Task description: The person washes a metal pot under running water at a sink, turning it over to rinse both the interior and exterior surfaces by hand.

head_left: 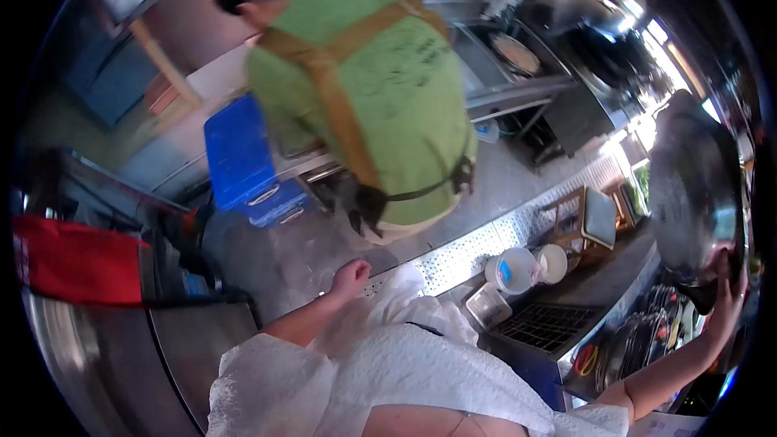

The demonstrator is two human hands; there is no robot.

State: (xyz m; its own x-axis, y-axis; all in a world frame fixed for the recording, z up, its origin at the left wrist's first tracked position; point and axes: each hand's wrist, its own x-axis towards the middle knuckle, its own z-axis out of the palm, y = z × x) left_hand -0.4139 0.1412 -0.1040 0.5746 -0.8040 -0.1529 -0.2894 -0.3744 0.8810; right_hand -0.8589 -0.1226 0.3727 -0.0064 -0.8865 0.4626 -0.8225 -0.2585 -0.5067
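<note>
My right hand [724,279] reaches out at the far right and is closed on the lower edge of a large dark metal pan [692,194], which is tilted up on its side. In front of my body, my left hand [351,277] hangs with its fingers curled in and nothing visible in it. Below the pan, a rack of stacked metal lids or plates [643,340] stands near my right forearm.
A co-worker in a green shirt [396,89] bends over a counter ahead. A blue bin [243,150] stands to the left. White buckets [514,269] and a wooden stool [597,217] stand right of centre. Steel cabinets [202,348] are at lower left.
</note>
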